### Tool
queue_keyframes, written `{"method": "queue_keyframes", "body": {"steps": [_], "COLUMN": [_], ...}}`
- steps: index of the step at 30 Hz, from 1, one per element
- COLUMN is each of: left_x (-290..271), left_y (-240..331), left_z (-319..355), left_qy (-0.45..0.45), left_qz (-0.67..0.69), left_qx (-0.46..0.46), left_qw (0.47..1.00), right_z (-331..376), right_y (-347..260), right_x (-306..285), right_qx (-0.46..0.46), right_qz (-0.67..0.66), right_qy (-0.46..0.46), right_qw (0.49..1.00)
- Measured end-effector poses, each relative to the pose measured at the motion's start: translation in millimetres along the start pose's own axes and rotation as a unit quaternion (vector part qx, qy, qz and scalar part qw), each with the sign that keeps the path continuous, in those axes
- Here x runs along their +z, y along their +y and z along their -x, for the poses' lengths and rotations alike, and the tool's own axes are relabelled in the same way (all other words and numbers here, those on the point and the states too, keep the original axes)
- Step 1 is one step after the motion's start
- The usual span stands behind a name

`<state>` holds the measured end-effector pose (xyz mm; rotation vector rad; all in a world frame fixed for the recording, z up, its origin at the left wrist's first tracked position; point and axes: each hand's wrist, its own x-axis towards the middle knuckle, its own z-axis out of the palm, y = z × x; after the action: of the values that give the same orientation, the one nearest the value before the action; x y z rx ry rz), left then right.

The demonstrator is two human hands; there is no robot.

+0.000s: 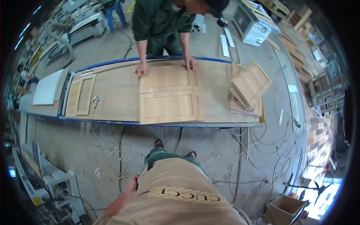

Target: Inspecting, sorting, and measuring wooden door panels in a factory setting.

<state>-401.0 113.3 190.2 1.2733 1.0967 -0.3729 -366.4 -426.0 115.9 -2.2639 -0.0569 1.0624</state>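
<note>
Nearest the camera is the wearer's own beige shirt point(176, 202), filling the bottom of the view, with green trousers and two sandalled feet on the dusty concrete floor point(75, 146) below. The left hand point(132, 186) hangs at the hip, against the shirt's edge, holding nothing; its grip is too foreshortened to tell whether it is slack or curled. The right hand is out of sight.

Ahead, well apart from that hand, runs the long desk point(112, 97) with a blue rim, its long axis left to right across the view. On it lie two pale wooden door panels. The near panel point(170, 107) lies flat, its long axis along the desk, its front edge overhanging the near rim a touch. The far panel point(167, 78) sits just behind it, edge to edge, same direction.

Across the desk a co-worker in a green shirt leans in, one hand point(141, 69) flat at the far panel's left corner, the other hand point(190, 63) at its right corner.

To the right, a fanned stack of panels point(249, 88) lies skewed at the desk's end. To the left lies a narrower framed panel point(81, 95). Cables trail over the floor, and a cardboard box point(283, 210) stands at lower right.
</note>
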Motion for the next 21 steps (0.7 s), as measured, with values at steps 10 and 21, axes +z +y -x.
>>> {"method": "queue_keyframes", "body": {"steps": [10, 21], "left_x": [30, 116], "left_y": [61, 97], "left_z": [-73, -72], "left_qy": [0.005, 0.018], "left_qz": [-0.268, -0.296], "left_qx": [0.048, 0.205], "left_qw": [0.962, 0.933], "right_z": [-4, -28], "right_y": [51, 105], "right_x": [-25, -67], "right_qx": [0.107, 0.245], "right_qz": [-0.716, -0.467], "right_qy": [0.222, 0.215], "right_qw": [0.653, 0.822]}}
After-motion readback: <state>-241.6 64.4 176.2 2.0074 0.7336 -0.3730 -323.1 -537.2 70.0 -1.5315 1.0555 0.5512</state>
